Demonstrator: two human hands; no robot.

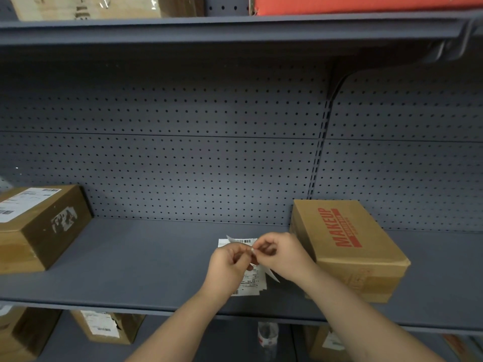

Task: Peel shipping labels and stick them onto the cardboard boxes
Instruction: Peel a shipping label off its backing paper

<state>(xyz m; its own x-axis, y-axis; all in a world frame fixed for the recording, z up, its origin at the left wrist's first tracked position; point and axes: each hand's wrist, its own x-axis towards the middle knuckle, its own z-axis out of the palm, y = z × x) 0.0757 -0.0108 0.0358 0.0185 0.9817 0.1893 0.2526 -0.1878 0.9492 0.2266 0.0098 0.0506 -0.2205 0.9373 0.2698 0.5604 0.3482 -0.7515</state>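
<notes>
A white shipping label with barcodes is held above the grey shelf. My left hand and my right hand both pinch it near its upper edge, fingertips touching, and a corner of the paper curls up behind them. Right beside my right hand lies a cardboard box printed "MAKEUP" in red, with no label visible on its top. At the far left sits another cardboard box with a white label stuck on its top.
A perforated grey back panel closes the shelf behind. The shelf below holds several labelled cardboard boxes and a plastic bottle. Above, an upper shelf carries a wooden-looking box and a red item.
</notes>
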